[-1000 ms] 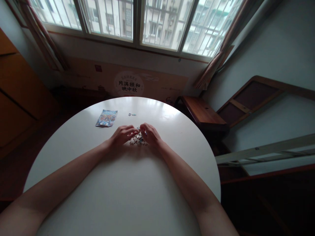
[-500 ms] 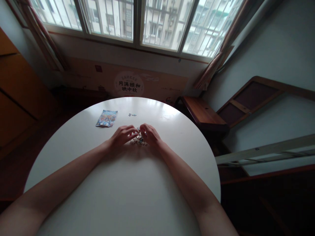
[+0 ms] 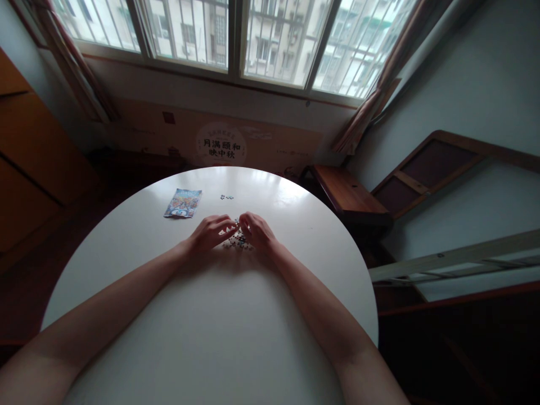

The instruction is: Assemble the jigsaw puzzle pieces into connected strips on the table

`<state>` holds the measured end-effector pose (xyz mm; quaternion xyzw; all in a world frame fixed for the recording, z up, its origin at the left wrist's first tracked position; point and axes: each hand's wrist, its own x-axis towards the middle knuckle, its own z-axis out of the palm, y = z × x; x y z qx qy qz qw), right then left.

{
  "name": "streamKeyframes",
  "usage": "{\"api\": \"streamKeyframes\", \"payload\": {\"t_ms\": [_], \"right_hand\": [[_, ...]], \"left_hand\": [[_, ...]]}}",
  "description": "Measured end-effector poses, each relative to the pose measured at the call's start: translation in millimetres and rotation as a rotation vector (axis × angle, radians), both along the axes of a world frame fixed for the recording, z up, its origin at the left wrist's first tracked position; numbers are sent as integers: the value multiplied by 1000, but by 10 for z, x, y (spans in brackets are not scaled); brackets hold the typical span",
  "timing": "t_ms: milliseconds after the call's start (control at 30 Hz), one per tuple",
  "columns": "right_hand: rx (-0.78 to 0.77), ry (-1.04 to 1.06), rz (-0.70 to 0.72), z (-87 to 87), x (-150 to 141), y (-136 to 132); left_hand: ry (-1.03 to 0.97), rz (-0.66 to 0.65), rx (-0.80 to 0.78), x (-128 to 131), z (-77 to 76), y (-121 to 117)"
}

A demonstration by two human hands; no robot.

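Observation:
A heap of small jigsaw puzzle pieces point(image 3: 240, 241) lies on the white round table point(image 3: 211, 320), partly covered by my hands. At the left edge of the heap is my left hand point(image 3: 212, 230), its fingers bent and pressed together toward the pieces. My right hand point(image 3: 257, 229) curls over the right side, thumb and fingers pinched close to the left fingertips. Whatever is between the fingers of either hand is too small to make out. Beyond the hands, a few separate puzzle pieces point(image 3: 226, 197) lie in a little group.
A blue, colourfully printed packet point(image 3: 183, 203) lies flat at the table's far left. Past the table's right rim stands a wooden bench point(image 3: 350, 191). A barred window point(image 3: 232, 39) and a wall banner point(image 3: 270, 132) are behind the table.
Both hands stay nearly in place over the heap, with only slight finger movement. The packet and the separate pieces have not moved.

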<state>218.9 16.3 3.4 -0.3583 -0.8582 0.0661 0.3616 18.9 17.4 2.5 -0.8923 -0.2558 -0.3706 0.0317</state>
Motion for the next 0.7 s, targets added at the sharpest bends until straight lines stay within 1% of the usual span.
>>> {"api": "streamKeyframes", "payload": {"t_ms": [267,500,567,700], "right_hand": [[10,-20,-4,20,-1,-5],[31,-46,-46,35,-12,-12],[50,-47,-69,30,-7,-8],[69,-52,-79,5,5,4]], "left_hand": [[-21,-38,-22,-5,2,-5],[-52,-26,-43,0,7,-3],[-125,22,-73,1,2,15],[-381,154,-192,-8,-15,79]]}}
